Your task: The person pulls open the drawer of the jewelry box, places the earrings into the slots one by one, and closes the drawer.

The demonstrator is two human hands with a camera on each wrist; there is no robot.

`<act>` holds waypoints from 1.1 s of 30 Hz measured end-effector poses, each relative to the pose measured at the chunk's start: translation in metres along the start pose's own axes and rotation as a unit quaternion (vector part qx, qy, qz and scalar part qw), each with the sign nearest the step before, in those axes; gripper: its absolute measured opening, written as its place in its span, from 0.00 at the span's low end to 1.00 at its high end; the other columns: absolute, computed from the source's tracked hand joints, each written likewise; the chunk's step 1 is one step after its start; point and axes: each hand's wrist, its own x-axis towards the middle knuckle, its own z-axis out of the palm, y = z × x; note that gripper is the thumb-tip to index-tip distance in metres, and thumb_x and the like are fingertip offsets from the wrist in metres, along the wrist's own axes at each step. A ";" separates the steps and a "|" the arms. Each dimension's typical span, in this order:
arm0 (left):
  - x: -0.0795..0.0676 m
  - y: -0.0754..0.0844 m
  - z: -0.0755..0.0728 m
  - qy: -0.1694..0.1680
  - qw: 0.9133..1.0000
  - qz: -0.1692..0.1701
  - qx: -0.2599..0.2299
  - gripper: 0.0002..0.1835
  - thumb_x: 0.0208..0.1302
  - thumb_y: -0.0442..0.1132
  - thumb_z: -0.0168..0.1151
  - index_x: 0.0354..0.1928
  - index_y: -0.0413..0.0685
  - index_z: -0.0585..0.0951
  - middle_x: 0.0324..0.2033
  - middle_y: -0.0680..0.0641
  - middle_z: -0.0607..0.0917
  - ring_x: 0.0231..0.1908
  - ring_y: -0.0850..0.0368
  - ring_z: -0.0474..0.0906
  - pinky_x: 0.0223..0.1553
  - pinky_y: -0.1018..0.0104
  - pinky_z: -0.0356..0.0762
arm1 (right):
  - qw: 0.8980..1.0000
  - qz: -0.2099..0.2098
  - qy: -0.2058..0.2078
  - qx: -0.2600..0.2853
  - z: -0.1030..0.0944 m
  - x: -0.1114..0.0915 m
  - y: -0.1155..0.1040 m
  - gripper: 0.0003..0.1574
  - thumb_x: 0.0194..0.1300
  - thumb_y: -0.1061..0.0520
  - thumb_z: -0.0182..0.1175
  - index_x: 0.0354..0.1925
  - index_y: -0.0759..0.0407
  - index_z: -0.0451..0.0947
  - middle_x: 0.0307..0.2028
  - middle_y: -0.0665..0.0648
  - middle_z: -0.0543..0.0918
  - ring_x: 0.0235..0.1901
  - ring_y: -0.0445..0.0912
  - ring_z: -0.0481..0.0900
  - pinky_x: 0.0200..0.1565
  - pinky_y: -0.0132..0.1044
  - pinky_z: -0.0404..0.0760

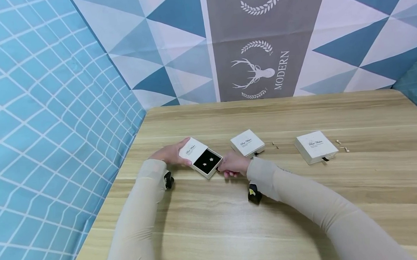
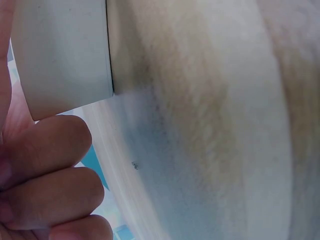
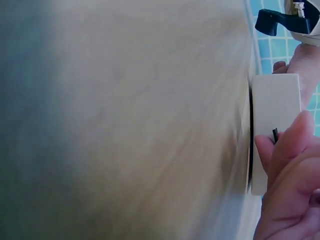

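A small white drawer-style jewelry box [image 1: 192, 149] lies on the table, its tray [image 1: 209, 175] partly out of the sleeve. Two small flower-like earrings [image 1: 211, 159] sit on the tray's black pad [image 1: 206, 169]. My left hand [image 1: 174, 152] grips the printed sleeve from its far left end; the left wrist view shows curled fingers [image 2: 60, 200] beside the white box side. At the tray's front, my right hand [image 1: 233, 163] pinches the short black ribbon tab [image 3: 275, 135] between thumb and finger. Most of the tab is hidden by the fingers.
A closed white box [image 1: 247, 143] stands just behind my right hand, and another closed box [image 1: 316, 146] is farther right. Small earring-like pieces [image 1: 275, 145] lie beside the first, with more small pieces [image 1: 342, 146] by the second. The wooden table [image 1: 212, 223] meets patterned cloth walls.
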 end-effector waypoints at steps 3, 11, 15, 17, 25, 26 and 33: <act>-0.001 0.000 -0.001 -0.002 1.000 -0.004 0.001 0.58 0.53 0.52 0.72 0.76 0.53 0.43 0.63 0.32 0.69 0.52 0.42 0.72 0.57 0.46 0.66 | 1.000 0.007 0.005 0.005 0.001 0.003 0.002 0.19 0.62 0.65 0.58 0.14 0.59 0.70 0.08 0.49 0.72 0.07 0.36 0.60 0.12 0.25 0.62; -0.002 0.001 -0.001 -0.006 1.000 -0.008 0.002 0.58 0.53 0.53 0.71 0.76 0.52 0.43 0.65 0.32 0.66 0.55 0.40 0.70 0.58 0.45 0.65 | 1.000 0.012 0.007 0.002 0.001 0.005 -0.004 0.18 0.61 0.66 0.58 0.15 0.59 0.71 0.08 0.49 0.71 0.08 0.36 0.61 0.13 0.25 0.62; -0.003 0.003 -0.001 -0.005 1.000 -0.008 0.014 0.57 0.53 0.54 0.71 0.76 0.52 0.44 0.65 0.32 0.66 0.54 0.40 0.71 0.57 0.45 0.66 | 1.000 0.020 0.011 -0.006 0.000 0.003 -0.007 0.17 0.62 0.65 0.58 0.17 0.60 0.72 0.09 0.49 0.72 0.08 0.36 0.61 0.13 0.25 0.62; -0.004 0.004 -0.002 -0.003 1.000 -0.008 0.025 0.57 0.53 0.54 0.71 0.76 0.52 0.44 0.65 0.32 0.67 0.54 0.40 0.71 0.56 0.46 0.67 | 1.000 0.023 0.017 -0.012 0.000 0.002 -0.009 0.16 0.62 0.65 0.58 0.18 0.60 0.72 0.09 0.50 0.72 0.07 0.36 0.61 0.12 0.25 0.62; -0.004 0.006 -0.005 -0.005 0.999 -0.007 0.044 0.57 0.53 0.55 0.70 0.76 0.52 0.44 0.65 0.32 0.67 0.57 0.38 0.70 0.56 0.46 0.67 | 0.999 0.031 0.042 -0.012 0.003 0.004 -0.011 0.16 0.62 0.65 0.57 0.17 0.61 0.72 0.09 0.50 0.71 0.08 0.36 0.61 0.12 0.25 0.63; -0.003 0.006 -0.005 -0.007 0.999 -0.006 0.043 0.57 0.53 0.55 0.70 0.76 0.52 0.44 0.65 0.32 0.66 0.57 0.38 0.70 0.56 0.46 0.67 | 0.998 0.031 0.046 -0.012 0.004 0.005 -0.011 0.16 0.62 0.64 0.58 0.18 0.61 0.73 0.09 0.50 0.71 0.08 0.37 0.62 0.12 0.25 0.63; -0.001 0.005 -0.004 -0.012 0.999 -0.001 0.041 0.57 0.53 0.55 0.70 0.76 0.51 0.44 0.67 0.32 0.64 0.58 0.38 0.69 0.57 0.46 0.66 | 0.997 0.031 0.071 -0.009 0.009 0.008 -0.017 0.16 0.60 0.64 0.58 0.16 0.61 0.72 0.09 0.51 0.72 0.08 0.38 0.63 0.12 0.27 0.65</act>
